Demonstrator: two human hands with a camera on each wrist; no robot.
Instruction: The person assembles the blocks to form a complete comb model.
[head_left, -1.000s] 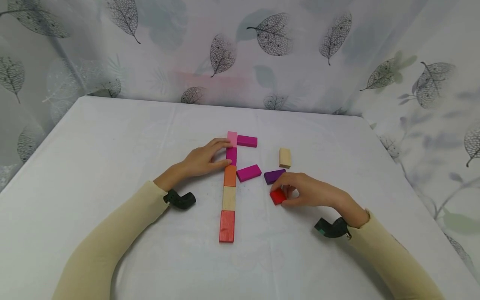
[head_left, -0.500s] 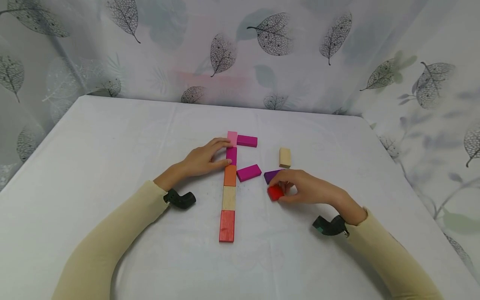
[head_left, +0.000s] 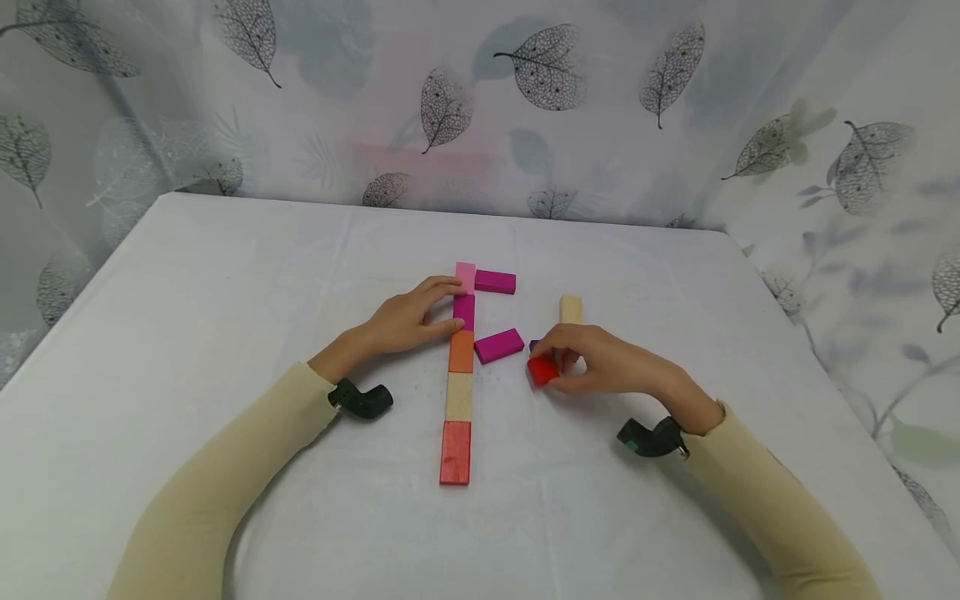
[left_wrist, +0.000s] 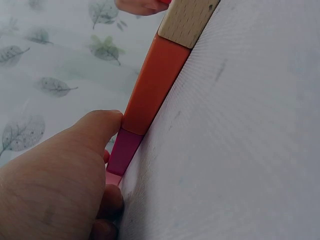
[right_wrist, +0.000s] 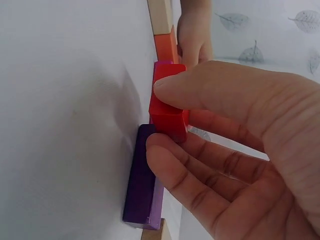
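My right hand (head_left: 603, 358) pinches a red block (head_left: 543, 370) between thumb and fingers. In the right wrist view, the thumb presses one face of that block, beside a purple block (right_wrist: 141, 180). My left hand (head_left: 405, 321) rests at a straight row of end-to-end blocks. Its fingertips touch the light pink block (head_left: 466, 272) and its thumb lies on the magenta block (head_left: 464, 308). Nearer in the row come an orange block (head_left: 461, 354), a natural wood block (head_left: 459, 397) and a longer red block (head_left: 455, 454).
Two more magenta blocks, a far one (head_left: 496, 282) and a slanted one (head_left: 499, 346), lie right of the row. A natural wood block (head_left: 571, 309) stands behind my right hand, partly hidden. Everything lies on a white-covered table (head_left: 300, 517) before a leaf-patterned cloth (head_left: 315, 100).
My right hand has moved left and away from me with the red block, and now covers most of the purple block in the head view. The left hand stays put.
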